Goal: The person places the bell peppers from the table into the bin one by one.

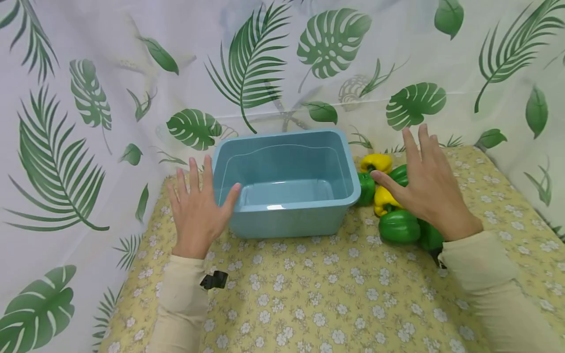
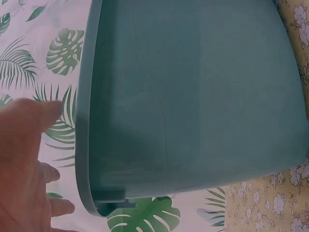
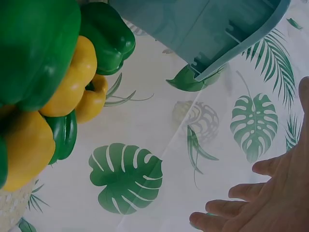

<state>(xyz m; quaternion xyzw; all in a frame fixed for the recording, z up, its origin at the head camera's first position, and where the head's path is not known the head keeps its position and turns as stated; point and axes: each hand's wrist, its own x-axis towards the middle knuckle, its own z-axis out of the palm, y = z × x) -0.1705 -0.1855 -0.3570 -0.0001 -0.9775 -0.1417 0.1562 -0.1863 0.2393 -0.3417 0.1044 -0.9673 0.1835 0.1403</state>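
A blue-grey plastic bin [image 1: 287, 220] stands on the table, and its inside shows bare in the head view. My left hand [image 1: 196, 211] is spread with straight fingers at the bin's left side, its thumb overlapping the near left rim. In the left wrist view that hand [image 2: 24, 159] hovers beside the bin's rim [image 2: 84, 121]. My right hand [image 1: 425, 181] holds nothing, fingers extended, above a heap of bell peppers. Green peppers [image 1: 399, 226] and yellow peppers [image 1: 376, 162] lie right of the bin, partly hidden by this hand. The right wrist view shows the hand [image 3: 260, 193] apart from the peppers [image 3: 72, 82].
A yellow flowered cloth [image 1: 287, 294] covers the table. Behind and to the left hangs a white curtain [image 1: 185, 29] printed with green leaves. A small black clip-like piece [image 1: 214, 280] sits at the left sleeve.
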